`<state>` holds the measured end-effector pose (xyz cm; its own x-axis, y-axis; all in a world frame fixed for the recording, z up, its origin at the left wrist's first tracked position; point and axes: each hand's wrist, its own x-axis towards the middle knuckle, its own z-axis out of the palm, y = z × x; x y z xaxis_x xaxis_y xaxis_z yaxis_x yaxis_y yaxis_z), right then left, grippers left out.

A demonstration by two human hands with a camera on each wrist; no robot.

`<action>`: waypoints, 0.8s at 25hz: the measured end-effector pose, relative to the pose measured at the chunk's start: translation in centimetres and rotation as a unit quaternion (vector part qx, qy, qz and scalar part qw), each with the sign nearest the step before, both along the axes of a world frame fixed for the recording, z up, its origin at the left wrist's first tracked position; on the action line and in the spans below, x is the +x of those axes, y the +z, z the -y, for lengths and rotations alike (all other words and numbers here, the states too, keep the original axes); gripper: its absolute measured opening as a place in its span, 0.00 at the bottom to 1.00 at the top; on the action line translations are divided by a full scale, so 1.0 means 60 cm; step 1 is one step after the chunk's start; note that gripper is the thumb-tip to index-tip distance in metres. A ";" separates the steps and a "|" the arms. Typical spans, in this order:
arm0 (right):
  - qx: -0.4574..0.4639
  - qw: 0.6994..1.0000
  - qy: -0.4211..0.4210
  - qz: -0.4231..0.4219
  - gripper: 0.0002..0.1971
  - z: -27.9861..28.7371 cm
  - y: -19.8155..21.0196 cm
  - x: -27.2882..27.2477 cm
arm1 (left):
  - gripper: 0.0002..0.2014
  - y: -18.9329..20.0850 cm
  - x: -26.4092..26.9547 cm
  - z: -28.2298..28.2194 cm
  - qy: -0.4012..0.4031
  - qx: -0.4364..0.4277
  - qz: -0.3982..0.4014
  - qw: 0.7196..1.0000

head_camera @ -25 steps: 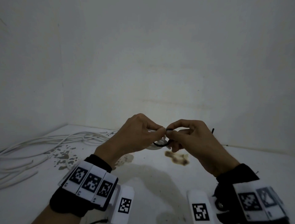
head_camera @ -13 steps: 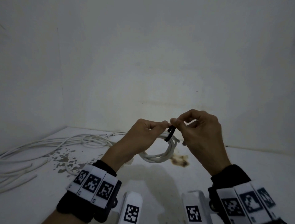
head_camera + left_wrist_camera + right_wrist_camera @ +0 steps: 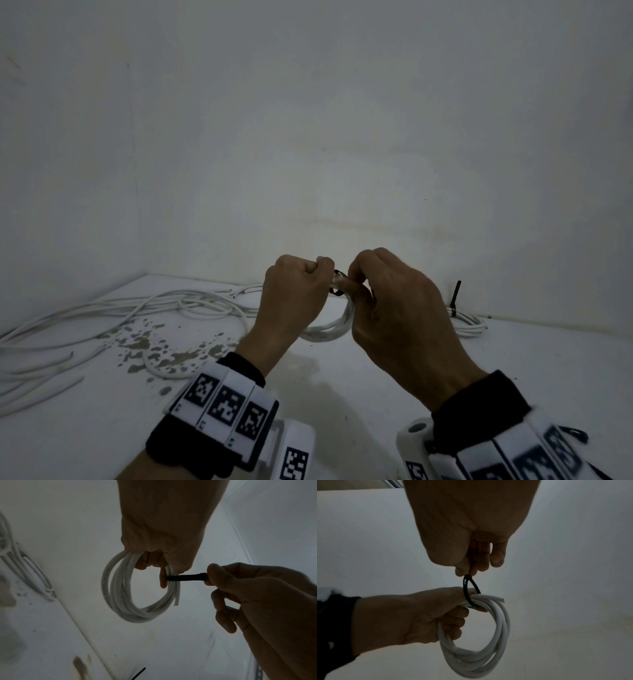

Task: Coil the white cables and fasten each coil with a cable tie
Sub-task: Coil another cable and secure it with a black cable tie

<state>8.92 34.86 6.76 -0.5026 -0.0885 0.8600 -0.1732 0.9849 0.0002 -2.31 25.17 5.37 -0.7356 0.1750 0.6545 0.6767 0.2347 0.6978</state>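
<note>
My left hand (image 3: 301, 284) grips the top of a white cable coil (image 3: 334, 327) held in the air above the table. The coil (image 3: 120, 599) hangs below the fist as several loops, also plain in the right wrist view (image 3: 489, 642). A black cable tie (image 3: 469, 588) is looped round the coil's strands beside my left thumb. My right hand (image 3: 370, 284) pinches the tie's tail (image 3: 187, 576) between thumb and forefinger, close to the left hand (image 3: 412, 616). In the head view the tie (image 3: 337, 282) shows only as a small dark loop between the two hands.
Loose white cables (image 3: 113, 315) sprawl across the left of the white table (image 3: 513, 359), near brown stains (image 3: 164, 353). A tied coil (image 3: 467, 323) with an upright black tie tail (image 3: 455, 296) lies at the back right by the wall.
Both hands have risen a little and closed in on each other. The tie loop has drawn smaller round the coil, and my right hand has turned over it.
</note>
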 end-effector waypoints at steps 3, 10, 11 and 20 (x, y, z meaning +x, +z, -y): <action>0.047 0.999 0.012 0.004 0.19 0.010 -0.015 -0.004 | 0.28 -0.007 -0.004 -0.003 0.007 0.010 -0.002 1.000; -0.108 0.991 0.072 -0.039 0.12 -0.008 -0.009 -0.003 | 0.28 -0.026 -0.011 -0.009 -0.012 0.000 -0.017 1.000; -0.172 0.981 0.075 -0.047 0.11 -0.014 -0.001 -0.001 | 0.29 -0.028 -0.006 -0.013 -0.030 0.002 -0.026 0.999; -0.199 0.974 0.101 -0.025 0.11 -0.007 0.024 0.023 | 0.28 -0.032 0.008 -0.030 -0.050 -0.006 -0.079 0.996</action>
